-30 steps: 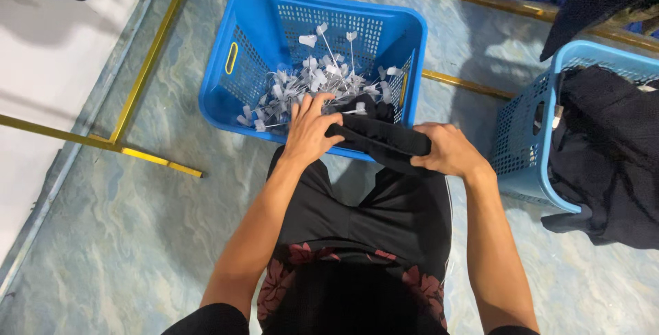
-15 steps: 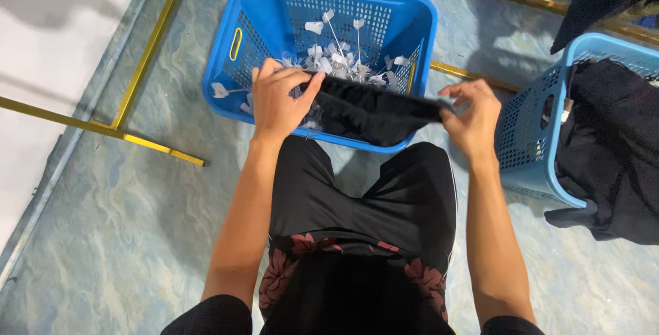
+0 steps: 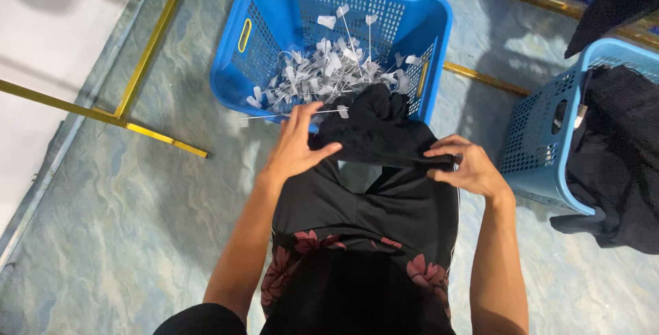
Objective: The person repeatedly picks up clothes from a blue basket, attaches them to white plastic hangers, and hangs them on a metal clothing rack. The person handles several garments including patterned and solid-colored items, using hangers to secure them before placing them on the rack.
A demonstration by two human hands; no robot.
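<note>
Two hands work a black garment (image 3: 374, 132) over your lap, just in front of a blue basket (image 3: 274, 5) heaped with white plastic tag pins (image 3: 322, 74). Your left hand (image 3: 295, 149) lies with fingers spread and thumb hooked over the cloth's near edge, pressing more than gripping; one long white pin (image 3: 292, 113) runs just past its fingertips, and whether they touch it cannot be told. Your right hand (image 3: 467, 167) is closed in a pinch, thumb against fingers, on the garment's right end, where the fabric bunches into a narrow band. The far part of the garment droops over the basket's near rim, touching the heap of pins.

To handle this well, keep the right pinch firm and draw the band taut between your hands, so the edge lies flat and readable instead of folded on itself. Lift the drooping part clear of the basket, or loose pins may snag in the weave. A second blue basket (image 3: 542, 143) at your right, holding dark clothing (image 3: 618, 156), sits close enough to reach without twisting. Gold metal strips (image 3: 147, 40) cross the marbled blue-grey floor (image 3: 137, 225) to your left.
</note>
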